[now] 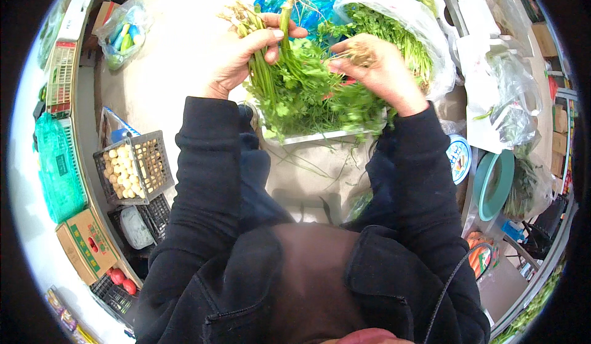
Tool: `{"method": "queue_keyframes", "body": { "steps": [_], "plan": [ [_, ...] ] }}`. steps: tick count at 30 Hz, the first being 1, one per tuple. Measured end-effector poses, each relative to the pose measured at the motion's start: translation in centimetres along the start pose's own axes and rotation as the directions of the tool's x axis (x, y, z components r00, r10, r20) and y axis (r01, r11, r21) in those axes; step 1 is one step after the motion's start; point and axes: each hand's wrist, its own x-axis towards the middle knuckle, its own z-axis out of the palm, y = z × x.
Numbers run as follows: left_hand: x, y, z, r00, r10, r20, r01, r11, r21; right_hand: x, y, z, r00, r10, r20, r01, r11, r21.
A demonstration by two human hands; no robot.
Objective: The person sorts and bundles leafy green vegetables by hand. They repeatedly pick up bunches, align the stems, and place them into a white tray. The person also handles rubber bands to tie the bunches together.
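Observation:
My left hand (251, 44) holds a bunch of leafy green herb stems (262, 67), coriander by the look, with pale roots pointing up and away. One thicker stem with roots stands between its thumb and fingers. On the right, my right hand (364, 60) pinches some thin, yellowish root or stem ends, slightly blurred. Below both hands, loose leafy greens (323, 108) fill a white tray (323, 137). Behind them lie a blue plastic bag (318, 3) and a clear plastic bag (445, 53) full of bunched greens.
At left are a crate of round pale produce (154, 168), a bag of vegetables (122, 39), a green net bag (57, 168) and a cardboard box (87, 245). At right stand a green basin (482, 187), a round blue-white lid (458, 159) and bagged greens (524, 187). Stray stems lie on the floor.

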Motion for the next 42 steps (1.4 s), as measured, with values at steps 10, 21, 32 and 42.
{"method": "queue_keyframes", "body": {
  "steps": [10, 21, 32, 42],
  "plan": [
    [0.2, -0.5, 0.7, 1.0, -0.016, 0.023, 0.02, 0.973, -0.229, 0.5, -1.2, 3.1, 0.998, -0.056, 0.04, 0.053, 0.996, 0.078],
    [0.3, -0.5, 0.9, 0.999, -0.028, -0.023, 0.021, 0.965, -0.261, 0.5, -1.3, 2.8, 0.999, -0.027, 0.019, 0.027, 1.0, -0.015],
    [1.0, -1.4, 1.0, 0.961, 0.089, -0.263, -0.077, 0.995, 0.055, 0.6, -0.8, 0.7, 0.996, 0.041, -0.074, -0.038, 0.998, 0.04],
    [0.3, -2.0, 0.2, 0.97, 0.096, -0.224, -0.002, 0.923, 0.386, 0.2, 1.2, -3.5, 0.966, -0.131, -0.221, 0.003, 0.866, -0.499]
  ]
}}
